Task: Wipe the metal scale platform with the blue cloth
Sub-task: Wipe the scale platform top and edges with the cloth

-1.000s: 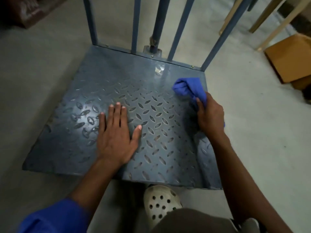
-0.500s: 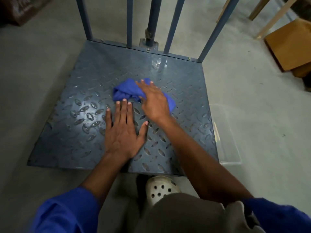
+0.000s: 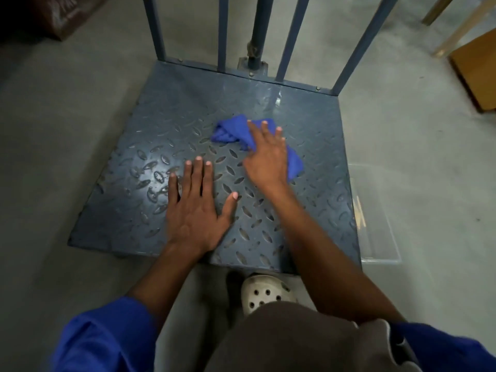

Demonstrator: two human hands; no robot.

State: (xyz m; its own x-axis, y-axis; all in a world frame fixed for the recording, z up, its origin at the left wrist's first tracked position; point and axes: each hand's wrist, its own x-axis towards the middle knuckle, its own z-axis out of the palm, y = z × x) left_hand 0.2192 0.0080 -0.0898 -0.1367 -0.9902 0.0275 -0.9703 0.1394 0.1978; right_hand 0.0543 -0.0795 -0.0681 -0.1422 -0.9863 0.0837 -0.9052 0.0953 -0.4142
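Change: half a second back the right hand (image 3: pixel 267 157) and the cloth (image 3: pixel 233 131) were just ahead of the left fingertips; now they lie further right on the platform (image 3: pixel 134 210), clear of the left hand (image 3: pixel 194 213), which has stayed put.
Right hand: palm down on the blue cloth, fingers spread and pressing it flat against the metal rather than clenched round it.
Left hand: open and flat on the platform, fingers together, thumb out to the side, grasping nothing.
Cloth: bunched, in the middle-right part of the platform; one end sticks out past the fingertips to the left, the other shows beside the right wrist.
Platform: dark blue-grey tread plate with raised oval studs, lying on the floor (image 3: pixel 53 157); a shiny patch sits left of the left hand.
Rails: blue upright bars (image 3: pixel 222 33) rise from the far edge of the platform.
Near edge: a white clog (image 3: pixel 264 291) with holes sits just below it.
Right side: a clear plastic tray (image 3: pixel 375 232) lies on the floor against the platform.
Far right: a brown cardboard box (image 3: pixel 477 73) on the floor.
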